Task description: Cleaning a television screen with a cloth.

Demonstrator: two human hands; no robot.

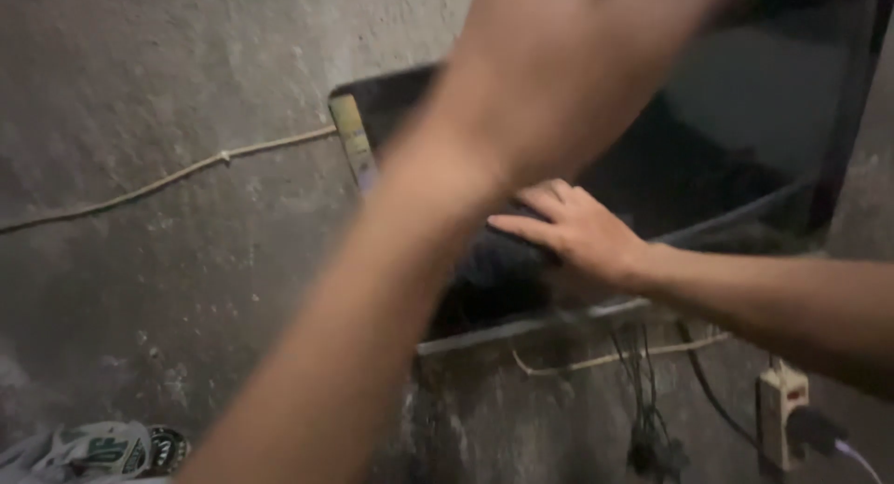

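support: grey concrete wall [168, 260] | on it: black screen [726, 158], cord [168, 178]

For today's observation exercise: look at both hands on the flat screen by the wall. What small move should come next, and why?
Probably steady the flat screen before shifting it: the right hand lies flat on its back, the left hand reaches its top, and cables hang below.
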